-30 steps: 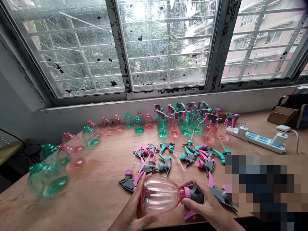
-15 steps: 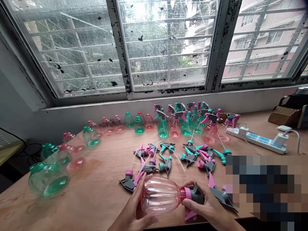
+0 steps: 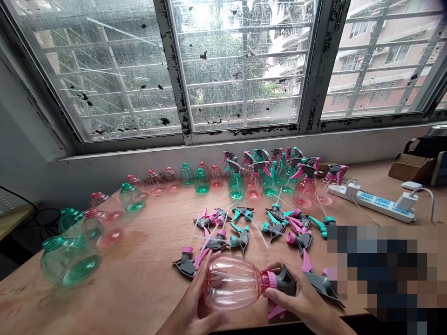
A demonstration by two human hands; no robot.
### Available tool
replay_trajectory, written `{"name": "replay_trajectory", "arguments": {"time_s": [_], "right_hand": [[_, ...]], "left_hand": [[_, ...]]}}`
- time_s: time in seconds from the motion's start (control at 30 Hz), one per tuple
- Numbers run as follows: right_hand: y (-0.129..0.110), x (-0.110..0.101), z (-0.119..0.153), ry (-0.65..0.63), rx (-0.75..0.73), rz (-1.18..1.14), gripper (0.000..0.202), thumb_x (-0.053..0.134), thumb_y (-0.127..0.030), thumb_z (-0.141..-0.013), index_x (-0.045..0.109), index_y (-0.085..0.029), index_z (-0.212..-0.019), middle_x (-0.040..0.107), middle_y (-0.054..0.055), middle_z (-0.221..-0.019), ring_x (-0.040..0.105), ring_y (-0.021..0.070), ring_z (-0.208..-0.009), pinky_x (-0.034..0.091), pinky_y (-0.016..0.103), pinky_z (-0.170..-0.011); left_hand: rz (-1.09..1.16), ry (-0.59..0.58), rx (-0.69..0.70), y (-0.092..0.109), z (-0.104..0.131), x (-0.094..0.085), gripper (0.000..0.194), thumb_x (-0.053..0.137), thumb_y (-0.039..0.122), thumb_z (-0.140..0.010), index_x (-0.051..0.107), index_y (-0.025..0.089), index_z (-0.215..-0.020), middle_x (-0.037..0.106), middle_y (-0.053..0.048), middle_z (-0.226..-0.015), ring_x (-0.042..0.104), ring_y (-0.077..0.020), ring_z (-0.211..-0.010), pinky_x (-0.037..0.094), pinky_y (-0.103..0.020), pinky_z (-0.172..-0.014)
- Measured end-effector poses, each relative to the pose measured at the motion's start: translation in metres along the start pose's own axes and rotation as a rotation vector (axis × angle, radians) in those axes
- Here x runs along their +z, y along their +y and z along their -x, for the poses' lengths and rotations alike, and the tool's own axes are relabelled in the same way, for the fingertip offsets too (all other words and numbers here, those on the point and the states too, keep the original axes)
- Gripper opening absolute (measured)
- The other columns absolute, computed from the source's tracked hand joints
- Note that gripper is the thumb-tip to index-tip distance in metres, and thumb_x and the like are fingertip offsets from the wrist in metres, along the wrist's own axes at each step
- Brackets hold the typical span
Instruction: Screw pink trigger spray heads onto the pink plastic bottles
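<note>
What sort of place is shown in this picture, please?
Probably an indoor workspace, though I cannot tell whether it is a home or a workshop. A wooden table holds many uncapped green and red bottles, with loose trigger sprayers scattered in the middle.

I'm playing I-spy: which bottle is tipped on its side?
The pink bottle between the left hand and right hand; the other bottles stand upright.
</note>
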State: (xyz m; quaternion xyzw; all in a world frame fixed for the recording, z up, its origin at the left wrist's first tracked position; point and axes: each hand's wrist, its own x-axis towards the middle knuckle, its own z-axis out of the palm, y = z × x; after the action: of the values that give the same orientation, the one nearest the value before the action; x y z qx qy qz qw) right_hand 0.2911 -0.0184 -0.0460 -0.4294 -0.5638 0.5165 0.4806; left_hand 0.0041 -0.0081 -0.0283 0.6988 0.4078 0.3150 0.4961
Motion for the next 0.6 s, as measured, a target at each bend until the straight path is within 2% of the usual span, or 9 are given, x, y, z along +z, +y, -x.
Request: {"name": "replay_trajectory", "arguments": {"time_s": [0.07, 0.2, 0.37, 0.5, 0.6], "right_hand": [[0.0004, 0.0002, -0.0004, 0.009, 0.008, -0.008, 0.039, 0.083, -0.048, -0.077, 0.069, -0.018, -0.097, 0.068, 0.001, -0.076, 0.061, 0.0188, -0.069, 0.050, 0.027, -0.061], [-0.0005, 0.0011, -0.0002, -0.008, 0.053, -0.058, 0.044, 0.082, -0.053, -0.076, 0.066, -0.018, -0.098, 0.066, -0.001, -0.075, 0.060, 0.0162, -0.060, 0.050, 0.024, -0.051], [-0.0001, 0.0011, 0.0001, 0.000, 0.017, -0.006, 0.041, 0.082, -0.051, -0.077, 0.068, -0.018, -0.097, 0.067, 0.000, -0.074, 0.062, 0.0181, -0.065, 0.053, 0.026, -0.056], [0.0005, 0.0000, -0.0004, -0.003, 0.012, 0.026, 0.039, 0.081, -0.049, -0.079, 0.069, -0.018, -0.098, 0.067, -0.001, -0.072, 0.061, 0.0172, -0.064, 0.050, 0.024, -0.055], [-0.0017, 0.0004, -0.0004, 0.011, 0.016, -0.007, 0.040, 0.082, -0.050, -0.077, 0.068, -0.018, -0.097, 0.069, 0.000, -0.074, 0.061, 0.0175, -0.065, 0.050, 0.025, -0.058]], "left_hand": [[-0.033, -0.006, 0.001, -0.0009, 0.0003, -0.0006, 0.103, 0.069, 0.059, -0.085, 0.002, 0.039, -0.161, 0.011, 0.000, -0.174, 0.010, -0.0327, -0.159, 0.013, -0.047, -0.130], [-0.088, 0.022, 0.036, -0.0035, 0.0001, -0.0006, 0.090, 0.057, 0.058, -0.093, -0.001, 0.041, -0.160, 0.014, 0.000, -0.173, 0.013, -0.0287, -0.159, 0.007, -0.046, -0.130], [-0.005, 0.011, -0.011, -0.0054, -0.0016, -0.0003, 0.111, 0.075, 0.057, -0.081, 0.001, 0.036, -0.161, 0.014, -0.003, -0.173, 0.011, -0.0326, -0.159, 0.012, -0.046, -0.130], [-0.012, -0.013, -0.001, -0.0050, -0.0041, -0.0013, 0.104, 0.071, 0.062, -0.082, 0.009, 0.036, -0.161, 0.011, -0.003, -0.174, 0.011, -0.0352, -0.158, 0.019, -0.046, -0.129], [-0.053, -0.008, 0.019, -0.0032, -0.0038, -0.0015, 0.098, 0.066, 0.058, -0.088, 0.002, 0.041, -0.160, 0.011, -0.001, -0.174, 0.017, -0.0331, -0.157, 0.018, -0.046, -0.129]]}}
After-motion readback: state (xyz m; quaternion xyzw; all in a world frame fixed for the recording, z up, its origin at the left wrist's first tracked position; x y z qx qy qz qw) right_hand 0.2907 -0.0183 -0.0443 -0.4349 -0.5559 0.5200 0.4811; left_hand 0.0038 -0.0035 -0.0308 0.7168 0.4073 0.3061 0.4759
